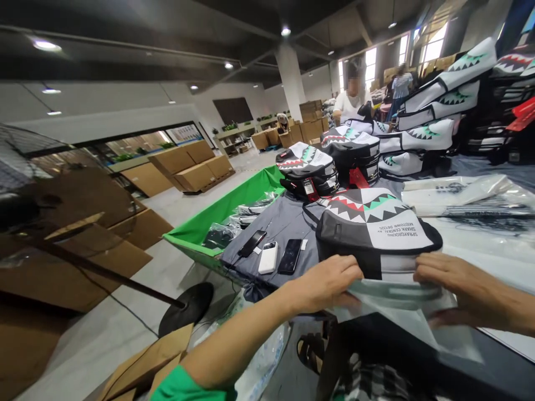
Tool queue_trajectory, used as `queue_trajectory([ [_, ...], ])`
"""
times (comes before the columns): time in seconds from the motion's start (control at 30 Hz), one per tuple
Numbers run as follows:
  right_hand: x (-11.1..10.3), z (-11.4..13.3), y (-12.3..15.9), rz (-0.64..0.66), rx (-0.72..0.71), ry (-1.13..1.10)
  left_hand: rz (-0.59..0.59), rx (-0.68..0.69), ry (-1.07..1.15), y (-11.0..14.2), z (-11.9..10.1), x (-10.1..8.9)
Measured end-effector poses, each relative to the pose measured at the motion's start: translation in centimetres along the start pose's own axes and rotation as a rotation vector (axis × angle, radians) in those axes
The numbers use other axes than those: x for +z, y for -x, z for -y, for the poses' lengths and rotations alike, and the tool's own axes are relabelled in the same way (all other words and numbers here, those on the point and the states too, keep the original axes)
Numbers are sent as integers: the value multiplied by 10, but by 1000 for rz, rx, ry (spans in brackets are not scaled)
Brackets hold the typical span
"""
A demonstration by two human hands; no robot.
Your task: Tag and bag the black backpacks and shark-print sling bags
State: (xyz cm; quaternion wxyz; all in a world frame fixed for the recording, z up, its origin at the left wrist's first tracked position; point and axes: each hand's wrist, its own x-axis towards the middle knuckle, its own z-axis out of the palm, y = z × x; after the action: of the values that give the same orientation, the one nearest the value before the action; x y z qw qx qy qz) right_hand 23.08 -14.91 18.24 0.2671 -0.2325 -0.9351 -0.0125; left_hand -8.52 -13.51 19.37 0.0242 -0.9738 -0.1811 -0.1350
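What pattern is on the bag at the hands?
Shark-mouth zigzag in red, green and black on the bag, head view.

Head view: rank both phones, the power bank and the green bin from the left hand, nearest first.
1. Nearer phone, on the gray cloth, ahead of the left hand.
2. Power bank and farther phone, on the cloth, left of the nearer phone; too close to call.
3. Green bin, beyond the cloth's left edge.

A bright green short sleeve (188, 387) is worn on the left arm (238, 340); the right forearm (493, 295) is left bare. Black-and-white checked fabric (368, 381) and a dark strapped sandal (311, 353) are seen below, apparently worn.
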Motion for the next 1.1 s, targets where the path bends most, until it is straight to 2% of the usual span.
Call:
queue_trajectory([
  [0.03,-5,-1,-4,-75,-7,48,-42,7,-70,-7,0,-8],
  [0.1,-5,-2,-8,-229,1,148,-145,5,-205,-19,-3,-13],
  [0.2,7,6,-7,-400,116,288,-317,-15,-353,-31,-5,1],
  [0.27,15,15,-7,-411,145,293,-452,-54,-441,-35,-4,15],
  [0.4,26,27,-7,-408,95,312,-684,-216,-537,-38,-2,35],
  [0.43,28,26,-5,-410,82,329,-698,-221,-529,-38,-3,37],
  [0.5,32,21,1,-411,72,350,-644,-150,-464,-36,-9,38],
  [0.6,39,15,10,-474,103,389,-437,-9,-329,-27,-19,35],
  [0.67,45,16,12,-534,118,404,-345,31,-313,-19,-20,35],
  [0.73,53,22,10,-513,110,367,-361,56,-365,-12,-16,42],
  [0.87,69,31,13,-355,55,325,-593,13,-443,-2,-4,69],
  [0.93,74,28,18,-348,-19,358,-666,-19,-438,0,-3,84],
  [1.0,80,21,26,-381,-57,392,-650,-18,-419,2,-8,98],
  [1.1,96,13,38,-463,-6,438,-472,-33,-384,7,-21,118],
])
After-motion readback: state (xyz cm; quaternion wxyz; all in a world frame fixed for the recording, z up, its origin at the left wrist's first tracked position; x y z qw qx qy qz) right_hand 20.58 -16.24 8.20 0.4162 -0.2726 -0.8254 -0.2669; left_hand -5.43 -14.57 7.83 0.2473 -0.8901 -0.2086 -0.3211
